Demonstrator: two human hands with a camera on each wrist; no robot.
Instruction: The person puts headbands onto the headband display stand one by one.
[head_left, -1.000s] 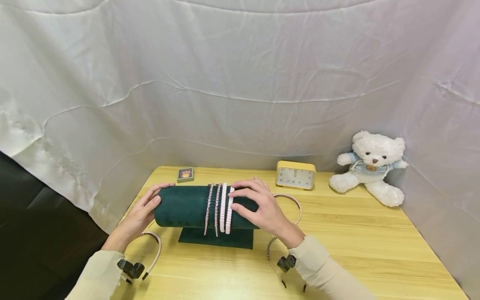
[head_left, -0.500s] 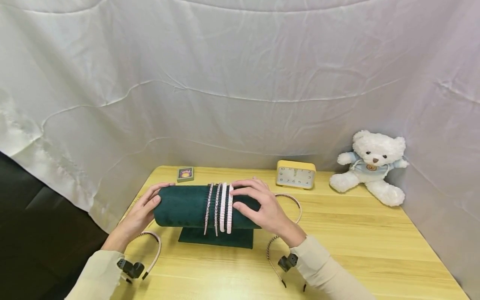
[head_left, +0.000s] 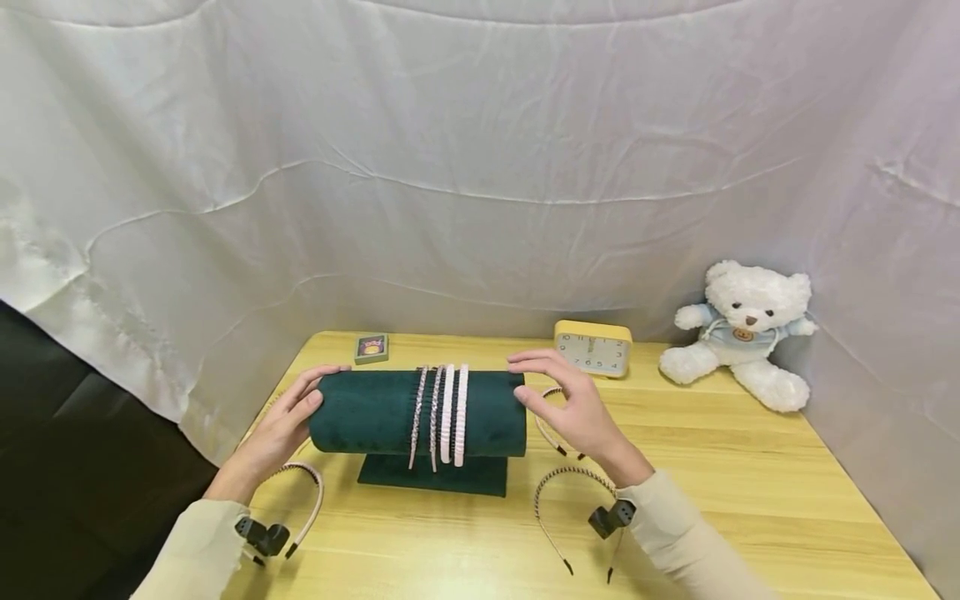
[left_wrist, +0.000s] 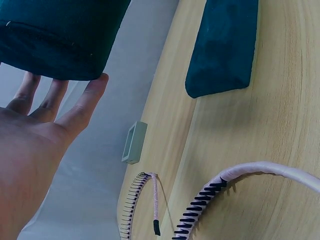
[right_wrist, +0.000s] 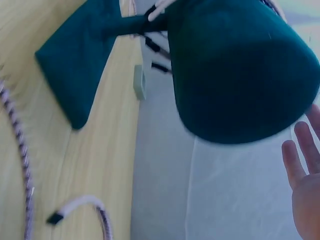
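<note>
A dark green velvet display roll (head_left: 367, 412) stands on a flat velvet base (head_left: 432, 476). Several headbands hang over its middle: thin braided ones (head_left: 416, 421) and, to their right, two pale pink ones (head_left: 460, 417). My left hand (head_left: 281, 425) rests its fingertips on the roll's left end; in the left wrist view its fingers (left_wrist: 82, 105) are extended along the end's edge. My right hand (head_left: 573, 408) hovers at the roll's right end with fingers spread, holding nothing. The right wrist view shows its fingertips (right_wrist: 302, 131) beside that end.
Loose headbands lie on the wooden table (head_left: 720, 467): one at front left (head_left: 318, 500), one at front right (head_left: 537, 500), another behind my right hand (head_left: 551, 433). Along the back are a small box (head_left: 371, 349), a yellow clock (head_left: 592, 350) and a white teddy bear (head_left: 750, 333).
My right hand has left the rightmost pale pink headband and moved right to the roll's end. That headband sits slightly further right than before. The left hand has stayed put.
</note>
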